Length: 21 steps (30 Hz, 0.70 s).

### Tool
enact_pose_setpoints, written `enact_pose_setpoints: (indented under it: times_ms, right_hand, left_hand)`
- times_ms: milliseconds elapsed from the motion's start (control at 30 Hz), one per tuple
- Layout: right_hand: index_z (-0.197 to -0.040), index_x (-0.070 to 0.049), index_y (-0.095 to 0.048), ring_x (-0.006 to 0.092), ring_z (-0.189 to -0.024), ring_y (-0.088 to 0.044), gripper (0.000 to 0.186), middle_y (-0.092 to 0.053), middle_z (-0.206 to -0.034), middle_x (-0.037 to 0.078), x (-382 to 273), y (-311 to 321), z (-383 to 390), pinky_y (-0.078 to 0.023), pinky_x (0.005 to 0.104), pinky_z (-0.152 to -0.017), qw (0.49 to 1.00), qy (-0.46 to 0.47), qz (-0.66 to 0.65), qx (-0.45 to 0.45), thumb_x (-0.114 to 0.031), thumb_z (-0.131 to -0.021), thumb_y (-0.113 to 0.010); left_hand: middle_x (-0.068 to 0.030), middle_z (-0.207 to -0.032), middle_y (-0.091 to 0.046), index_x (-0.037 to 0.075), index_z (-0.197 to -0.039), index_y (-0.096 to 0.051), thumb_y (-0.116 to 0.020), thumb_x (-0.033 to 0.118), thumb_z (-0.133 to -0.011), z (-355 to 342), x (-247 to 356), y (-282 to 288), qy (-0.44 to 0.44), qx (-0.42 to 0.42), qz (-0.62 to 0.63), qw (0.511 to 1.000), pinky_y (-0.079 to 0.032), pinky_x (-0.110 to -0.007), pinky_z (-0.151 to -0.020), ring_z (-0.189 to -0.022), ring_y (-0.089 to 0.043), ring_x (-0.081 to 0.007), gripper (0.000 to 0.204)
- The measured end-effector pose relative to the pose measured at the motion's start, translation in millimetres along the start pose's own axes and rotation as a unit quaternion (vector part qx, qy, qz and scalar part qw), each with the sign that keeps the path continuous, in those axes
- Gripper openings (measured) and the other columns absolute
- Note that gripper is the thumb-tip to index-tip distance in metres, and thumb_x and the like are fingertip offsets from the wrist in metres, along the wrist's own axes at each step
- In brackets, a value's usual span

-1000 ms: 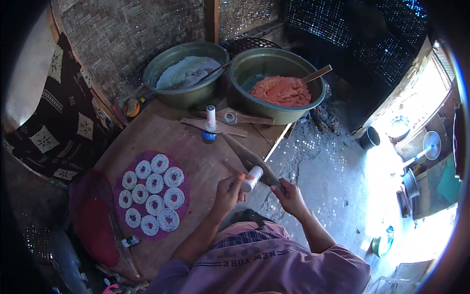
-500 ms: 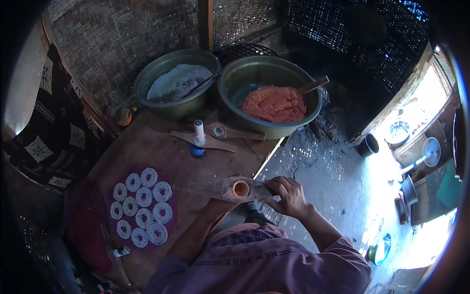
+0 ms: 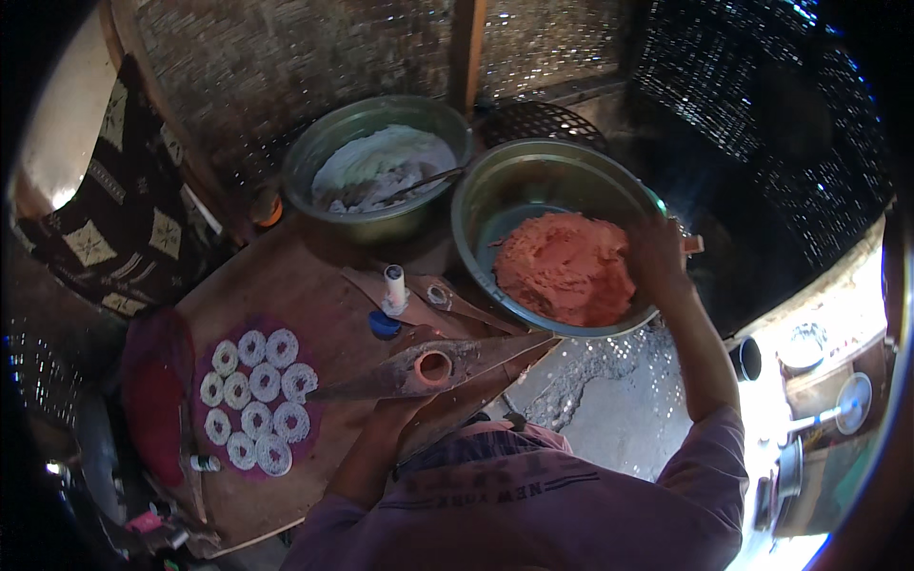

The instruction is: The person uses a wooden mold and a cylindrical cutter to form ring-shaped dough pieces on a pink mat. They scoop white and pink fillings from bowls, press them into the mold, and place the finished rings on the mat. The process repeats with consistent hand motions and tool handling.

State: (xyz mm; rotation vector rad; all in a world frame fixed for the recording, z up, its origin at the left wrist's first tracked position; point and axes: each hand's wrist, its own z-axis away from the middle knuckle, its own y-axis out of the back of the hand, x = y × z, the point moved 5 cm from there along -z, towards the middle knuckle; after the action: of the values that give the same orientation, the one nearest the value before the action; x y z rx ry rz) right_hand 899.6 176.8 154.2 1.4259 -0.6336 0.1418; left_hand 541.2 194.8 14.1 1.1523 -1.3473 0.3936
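My left hand (image 3: 400, 414) is under a dark wooden board (image 3: 367, 381) with an orange-rimmed tube (image 3: 432, 366) set in it, holding it up; its fingers are mostly hidden. My right hand (image 3: 657, 247), blurred, reaches into the right green tub (image 3: 481, 285) of orange dough (image 3: 557, 266), beside a wooden handle (image 3: 692, 245); its grip is unclear. On the table (image 3: 224, 305) are a white cylinder (image 3: 394, 290), other wooden pieces (image 3: 457, 309) and several white lacy rings (image 3: 257, 419) on a purple sheet.
A second green tub (image 3: 314, 205) of white mixture sits at the back left. A patterned dark cloth (image 3: 105, 228) hangs at the left, above a red bundle (image 3: 152, 419). A bucket (image 3: 745, 358) and pans (image 3: 802, 347) stand right, by a bright opening.
My right hand left the board and moved up and right into the orange dough tub. The board, turned so the tube's opening faced up by half a second ago, remains in my left hand.
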Motion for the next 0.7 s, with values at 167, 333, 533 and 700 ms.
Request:
enact_pose_setpoints:
  times_ms: [167, 333, 533, 700]
  right_hand:
    - [-0.088, -0.011, -0.071, 0.0246, -0.093, -0.068, 0.017, -0.070, -0.093, 0.013, 21.3, -36.0, -20.7, -0.052, 0.0411, -0.076, 0.994, 0.034, -0.055, -0.088, -0.020, -0.084, -0.057]
    - [-0.081, -0.011, -0.072, 0.0298, -0.076, -0.069, 0.013, -0.069, -0.077, 0.014, 26.5, -5.7, -2.2, -0.053, 0.0397, -0.068, 0.994, 0.111, 0.011, 0.011, -0.021, -0.078, -0.064]
    - [-0.071, -0.011, -0.071, 0.0262, -0.069, -0.069, 0.012, -0.068, -0.068, 0.009, 38.9, 33.3, 12.0, -0.052, 0.0389, -0.063, 0.988, 0.142, -0.007, 0.067, -0.015, -0.078, -0.062]
    - [-0.084, -0.008, -0.072, 0.0239, -0.077, -0.069, 0.013, -0.069, -0.083, 0.013, -6.7, 5.1, -17.6, -0.051, 0.0395, -0.068, 0.980, 0.185, 0.053, 0.051, -0.017, -0.080, -0.063]
  left_hand:
    - [-0.0086, -0.110, -0.058, 0.003, -0.118, -0.050, -0.067, 0.004, -0.084, -7.2, -3.8, -2.8, 0.008, 0.035, 0.007, 0.999, -0.051, -0.033, -0.086, -0.099, -0.060, -0.0199, 0.038]
    - [-0.0088, -0.110, -0.058, 0.003, -0.118, -0.049, -0.065, 0.003, -0.086, 3.3, -13.1, 13.5, 0.025, 0.108, 0.011, 0.994, -0.052, -0.034, -0.083, -0.097, -0.060, -0.0203, 0.036]
    - [-0.0090, -0.110, -0.057, 0.002, -0.118, -0.048, -0.062, 0.002, -0.087, 21.7, -18.9, 96.8, -0.008, 0.384, -0.095, 0.918, -0.053, -0.035, -0.081, -0.094, -0.060, -0.0207, 0.034]
    - [-0.0090, -0.110, -0.056, 0.002, -0.118, -0.047, -0.059, 0.002, -0.090, 57.7, -37.0, 134.9, -0.055, 0.475, 0.177, 0.860, -0.055, -0.035, -0.074, -0.093, -0.060, -0.0204, 0.031]
